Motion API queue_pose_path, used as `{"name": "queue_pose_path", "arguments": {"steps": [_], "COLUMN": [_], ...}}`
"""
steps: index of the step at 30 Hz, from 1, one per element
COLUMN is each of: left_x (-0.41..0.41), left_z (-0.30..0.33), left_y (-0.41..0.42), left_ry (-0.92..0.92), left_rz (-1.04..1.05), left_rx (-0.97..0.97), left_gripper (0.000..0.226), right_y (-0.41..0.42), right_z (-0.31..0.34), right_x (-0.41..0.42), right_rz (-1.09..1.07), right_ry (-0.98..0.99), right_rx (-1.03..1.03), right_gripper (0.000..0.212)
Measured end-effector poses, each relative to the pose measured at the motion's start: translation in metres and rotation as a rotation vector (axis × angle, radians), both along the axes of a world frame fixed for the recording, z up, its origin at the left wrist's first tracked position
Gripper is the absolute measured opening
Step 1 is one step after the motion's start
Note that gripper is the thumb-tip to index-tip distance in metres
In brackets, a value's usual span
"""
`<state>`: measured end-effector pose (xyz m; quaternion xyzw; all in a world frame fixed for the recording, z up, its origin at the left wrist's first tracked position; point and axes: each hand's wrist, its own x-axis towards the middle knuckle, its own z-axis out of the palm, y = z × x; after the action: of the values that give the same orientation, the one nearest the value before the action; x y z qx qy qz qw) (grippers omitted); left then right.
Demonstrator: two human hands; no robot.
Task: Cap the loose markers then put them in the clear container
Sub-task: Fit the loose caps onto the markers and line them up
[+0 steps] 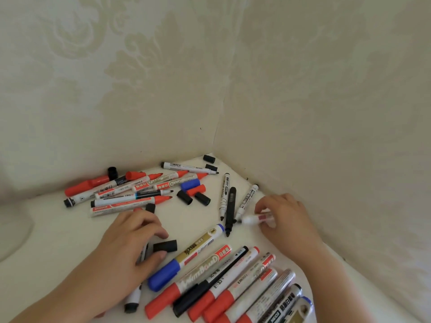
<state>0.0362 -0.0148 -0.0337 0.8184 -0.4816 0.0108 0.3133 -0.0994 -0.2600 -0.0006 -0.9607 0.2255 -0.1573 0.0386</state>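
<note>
In the corner where the two pale patterned walls [163, 89] meet, on a white surface [58, 241], we see whiteboard markers scattered in two groups. Our left hand [126, 241] lies over a white marker with a black end [133, 299], its fingers curled and its thumb just beside a loose black cap [165, 246] that lies on the surface; we cannot tell whether the fingers actually grip the marker beneath the palm. Our right hand [283, 217] pinches a white-barrelled marker [255, 219] (blurred, with a reddish label) between thumb and fingertips, its front end pointing left toward the tip of an uncapped all-black marker [231, 209]. Near the bottom edge a row of capped markers lies side by side, among them a gold-labelled marker with a blue cap [184, 257] and a red-capped one marked WHITEBOARD [189, 279]. Against the far wall lies a heap of uncapped red-tipped markers [130, 190], with loose caps near it: a blue cap [190, 184], a red cap [197, 190] and two black caps [193, 198].
</note>
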Motion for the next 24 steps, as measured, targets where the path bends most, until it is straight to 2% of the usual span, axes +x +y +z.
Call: {"name": "queue_pose_path", "arguments": {"steps": [1,2,3,4,6,8,12,16,18,21,24], "left_x": [0.000,0.001,0.001,0.000,-0.001,-0.001,-0.002,-0.003,-0.003,-0.003,-0.001], "left_z": [0.000,0.000,0.000,0.000,0.000,0.000,0.002,0.005,0.006,0.008,0.008], "left_y": [0.000,-0.001,-0.002,-0.003,-0.004,-0.004,-0.002,0.000,0.001,0.002,0.003], "left_ry": [-0.009,-0.014,-0.016,-0.017,-0.004,0.008,0.008,0.057,0.075,0.067,0.043], "left_rz": [0.016,0.025,0.027,0.023,0.011,-0.001,-0.011,0.012,0.025,0.054,0.073], "left_rx": [0.024,0.031,0.022,0.012,0.021,0.012,-0.013,-0.014,-0.009,-0.015,-0.012], "left_gripper": [0.020,0.018,0.017,0.017,0.018,0.020,0.019,0.016,0.017,0.021,0.025], "right_y": [0.001,0.003,0.005,0.009,0.016,0.025,0.041,0.050,0.049,0.043,0.033], "right_z": [0.006,0.013,0.020,0.026,0.028,0.025,0.015,0.013,0.015,0.019,0.015], "right_x": [-0.001,-0.002,-0.003,-0.003,0.000,0.005,0.015,0.018,0.017,0.016,0.015], "right_rz": [-0.017,-0.030,-0.004,0.063,0.221,0.293,0.355,0.395,0.341,0.171,0.005], "right_ry": [-0.181,-0.391,-0.590,-0.709,-0.747,-0.660,-0.510,-0.427,-0.451,-0.558,-0.594], "right_rx": [0.178,0.455,0.807,1.167,1.717,1.971,2.113,2.202,2.162,2.036,1.869], "right_gripper": [0.018,0.018,0.017,0.017,0.029,0.035,0.035,0.049,0.041,0.015,0.019]}}
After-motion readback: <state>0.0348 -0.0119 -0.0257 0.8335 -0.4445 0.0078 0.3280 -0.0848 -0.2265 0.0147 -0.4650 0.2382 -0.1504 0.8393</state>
